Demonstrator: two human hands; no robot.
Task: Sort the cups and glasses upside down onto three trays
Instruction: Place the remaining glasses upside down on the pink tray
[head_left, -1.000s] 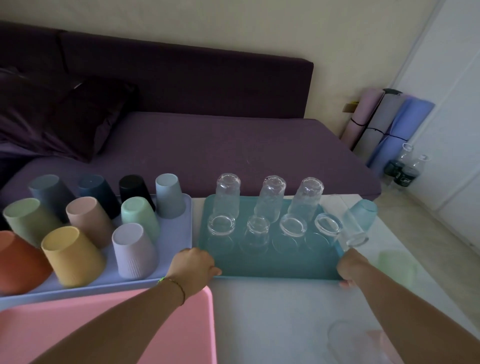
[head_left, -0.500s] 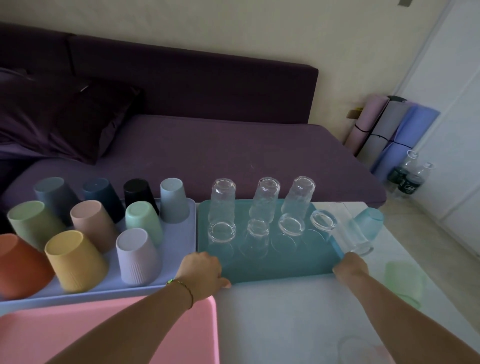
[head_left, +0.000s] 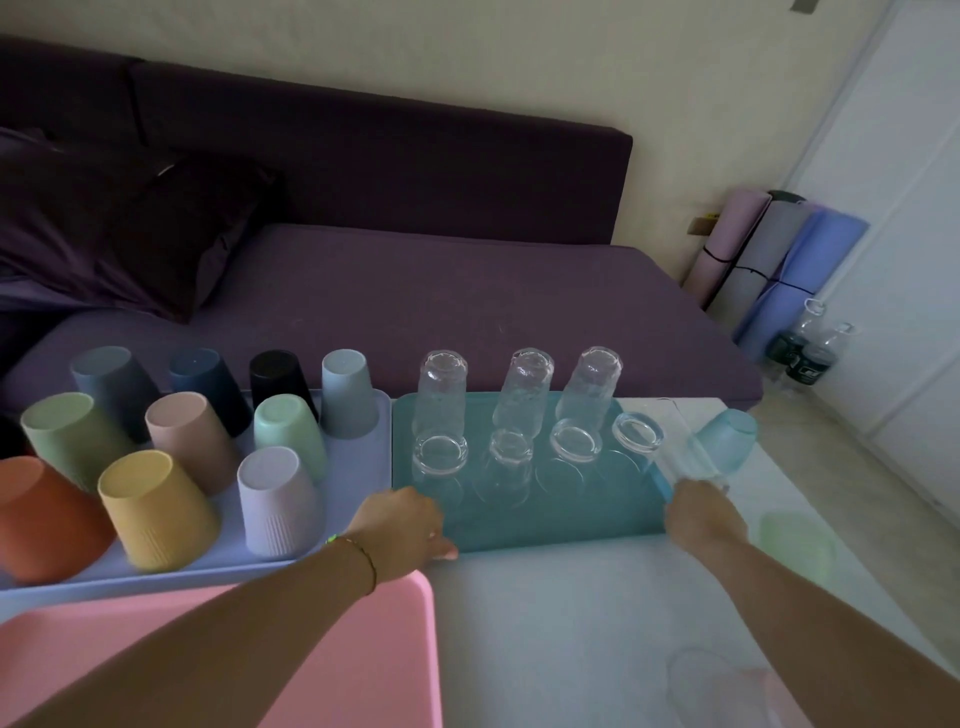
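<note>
1. White table (head_left: 571, 623) in front of a purple sofa (head_left: 467, 312). The teal tray (head_left: 561, 525) on it carries seven upturned glasses (head_left: 439, 452).
2. Left hand (head_left: 402, 525) grips the tray's near-left corner. Right hand (head_left: 701, 519) is at the near-right corner with its fingers hidden, so I can't tell its grip.
3. Step looks like squaring the tray beside the lilac tray (head_left: 363, 467) of cups (head_left: 156, 509).
4. Likely next: flip the loose ones onto the pink tray (head_left: 363, 649). Blue glass (head_left: 724, 441) and green cup (head_left: 795, 540) crowd the right side.

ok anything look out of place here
Yes. A blue glass and a green cup sit on the white table, right of the teal tray, not on any tray. The glasses on that tray are upside down in rows.
</note>
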